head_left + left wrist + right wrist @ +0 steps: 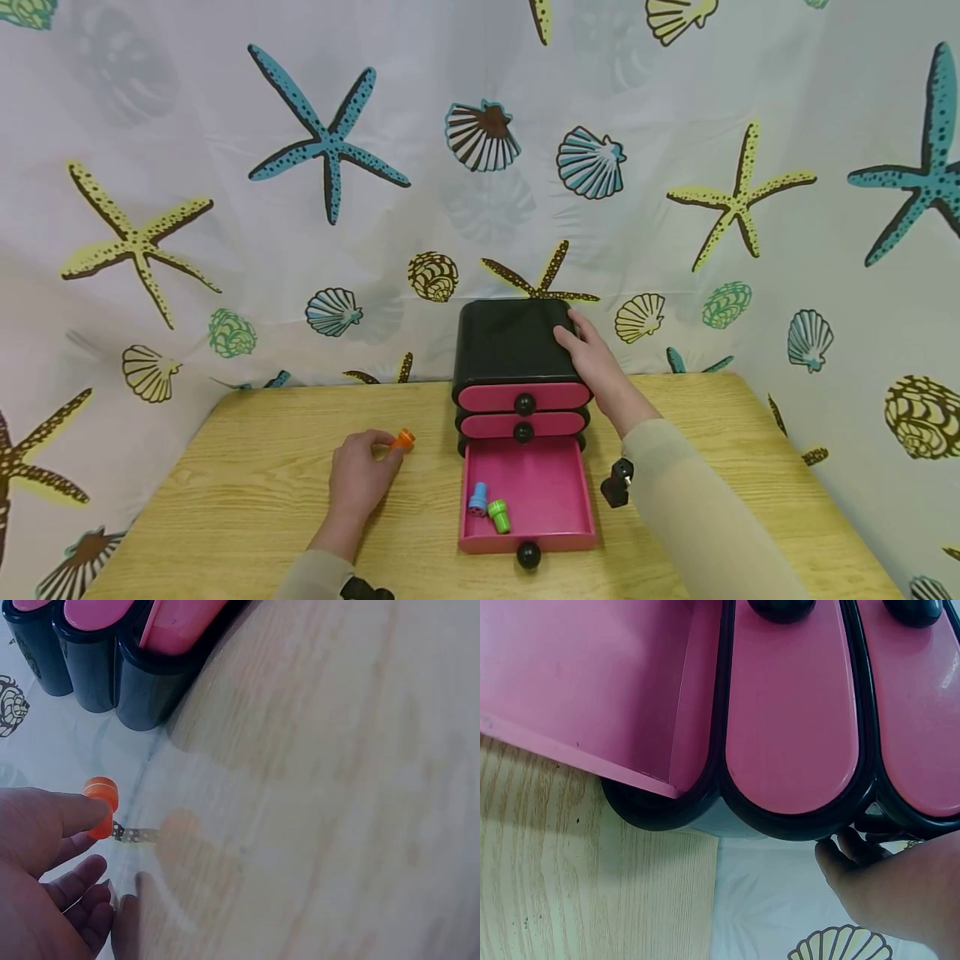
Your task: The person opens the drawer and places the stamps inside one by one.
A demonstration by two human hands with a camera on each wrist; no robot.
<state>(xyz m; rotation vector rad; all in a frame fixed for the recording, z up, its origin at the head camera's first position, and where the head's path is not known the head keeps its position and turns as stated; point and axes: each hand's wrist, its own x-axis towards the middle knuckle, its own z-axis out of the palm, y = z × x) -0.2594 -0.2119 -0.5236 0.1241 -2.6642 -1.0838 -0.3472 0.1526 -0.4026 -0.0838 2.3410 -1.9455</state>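
Note:
A small black chest [510, 342] with three pink drawers stands at the back of the wooden table [247, 492]. Its bottom drawer [536, 479] is pulled out and holds a blue stamp [477, 498] and a green stamp [498, 515]. My right hand [592, 362] rests on the chest's top right edge with its fingers laid flat, and its thumb [840, 855] touches the side. My left hand [360, 475] lies on the table left of the chest. It pinches a small orange stamp [403, 439] at its fingertips, also seen in the left wrist view [101, 804].
A seashell and starfish curtain [300, 208] hangs close behind and on both sides of the table. The two upper drawers [522, 398] are closed. A black wrist camera [617, 482] sits on my right forearm beside the open drawer.

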